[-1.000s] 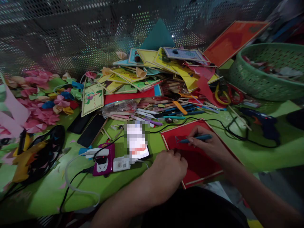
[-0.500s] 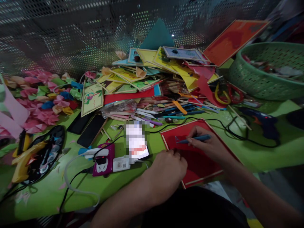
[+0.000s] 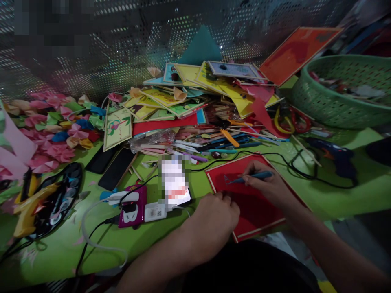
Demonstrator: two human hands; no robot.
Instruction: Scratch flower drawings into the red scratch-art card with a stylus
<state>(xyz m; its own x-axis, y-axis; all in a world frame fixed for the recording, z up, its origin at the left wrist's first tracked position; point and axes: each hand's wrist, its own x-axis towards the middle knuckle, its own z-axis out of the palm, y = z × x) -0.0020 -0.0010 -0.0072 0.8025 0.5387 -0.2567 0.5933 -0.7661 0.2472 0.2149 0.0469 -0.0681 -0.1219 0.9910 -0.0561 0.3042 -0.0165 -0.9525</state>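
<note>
A red board (image 3: 244,217) with thin wooden strips along its edges lies in front of me. My right hand (image 3: 264,181) grips a blue pen (image 3: 260,175), its tip down on the upper left of the board. Small light-blue marks (image 3: 227,179) show on the red by the tip. Across the board's left edge rests my left hand (image 3: 218,217), fingers curled under; what is beneath them is hidden. A lit phone (image 3: 175,183), partly blurred out, lies just beyond the left hand.
A purple power strip (image 3: 133,209) with plugs and cables sits to the left. Pens, sticks and framed cards (image 3: 189,73) are piled behind. On the right are a blue glue gun (image 3: 334,154) and a green basket (image 3: 342,99). A yellow glue gun (image 3: 33,207) lies far left.
The pen tip has shifted slightly and more light-blue lines show on the red board. My left hand stays in place. The whole view has moved a little.
</note>
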